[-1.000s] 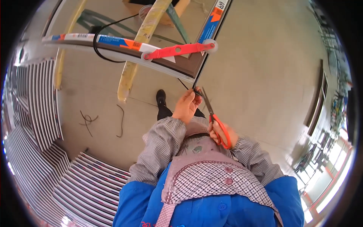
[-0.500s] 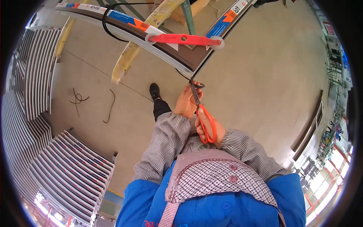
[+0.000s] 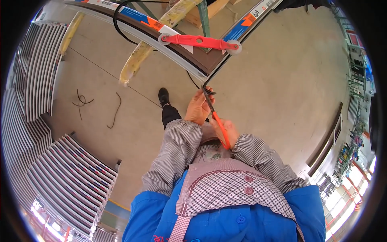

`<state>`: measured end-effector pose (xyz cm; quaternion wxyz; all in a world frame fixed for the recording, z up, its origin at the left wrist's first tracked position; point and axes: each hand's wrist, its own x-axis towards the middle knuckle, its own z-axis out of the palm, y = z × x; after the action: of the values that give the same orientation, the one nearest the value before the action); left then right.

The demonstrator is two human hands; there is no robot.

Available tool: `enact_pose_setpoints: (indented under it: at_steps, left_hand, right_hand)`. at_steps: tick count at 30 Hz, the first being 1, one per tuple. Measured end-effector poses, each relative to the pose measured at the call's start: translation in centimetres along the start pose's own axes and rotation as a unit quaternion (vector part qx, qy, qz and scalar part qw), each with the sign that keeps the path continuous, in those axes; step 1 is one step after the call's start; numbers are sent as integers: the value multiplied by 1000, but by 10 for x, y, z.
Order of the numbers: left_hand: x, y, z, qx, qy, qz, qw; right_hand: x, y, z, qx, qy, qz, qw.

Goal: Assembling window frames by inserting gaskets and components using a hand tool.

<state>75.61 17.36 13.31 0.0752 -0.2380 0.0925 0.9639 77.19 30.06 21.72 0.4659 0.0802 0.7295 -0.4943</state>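
A pair of red-handled scissors (image 3: 215,117) is gripped in the right hand (image 3: 227,131), with the fingers curled through the handles. The blades are pointed up toward the corner of a brown window frame (image 3: 201,66). There a thin black rubber strip (image 3: 208,90) is pinched by the left hand (image 3: 198,108), just below the frame's corner. The blade tips are right at the strip, touching it or nearly so. A red plastic tool with two white round ends (image 3: 199,41) is laid across the frame's corner. More black strip (image 3: 121,32) is looped over the frame. Short black scraps (image 3: 82,101) are scattered on the floor, near stacks of white bars (image 3: 72,169).
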Motion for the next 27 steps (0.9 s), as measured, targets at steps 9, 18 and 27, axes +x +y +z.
enact_pose_setpoints:
  at_steps: [9,18,27]
  left_hand:
    - [-34,3,28,160,162,59,972]
    - [0,46,44,282,239,61,927]
    - [4,46,52,315,215,16,924]
  right_hand:
    - [15,-11,-7,-420,35,-149,895]
    - [97,-44,-21,0,153,-57,987]
    - [107,-45,-13,-65,305,-122,942]
